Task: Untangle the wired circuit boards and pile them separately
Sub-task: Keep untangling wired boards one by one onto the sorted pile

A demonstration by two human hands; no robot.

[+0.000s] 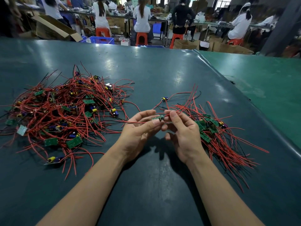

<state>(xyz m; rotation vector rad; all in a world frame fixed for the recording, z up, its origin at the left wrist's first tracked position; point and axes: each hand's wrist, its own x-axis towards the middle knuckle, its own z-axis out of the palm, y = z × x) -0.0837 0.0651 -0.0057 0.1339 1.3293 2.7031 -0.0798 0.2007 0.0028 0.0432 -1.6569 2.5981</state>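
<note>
I see my left hand (140, 128) and right hand (182, 128) pinching one small green circuit board (158, 117) with thin red wires above the glossy dark-green counter (162, 75), between the big tangled heap (65, 110) and the smaller sorted pile (211, 128).

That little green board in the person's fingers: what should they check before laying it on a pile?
1. Green board held by both hands, left hand and right hand: ok.
2. Its red wires free of the tangled heap: cannot tell; one runs left toward it.
3. Sorted pile beside the right hand, within reach: ok.
4. Stray board lying apart beyond the hands: not ok.
5. Bare table below the hands: ok.
</note>
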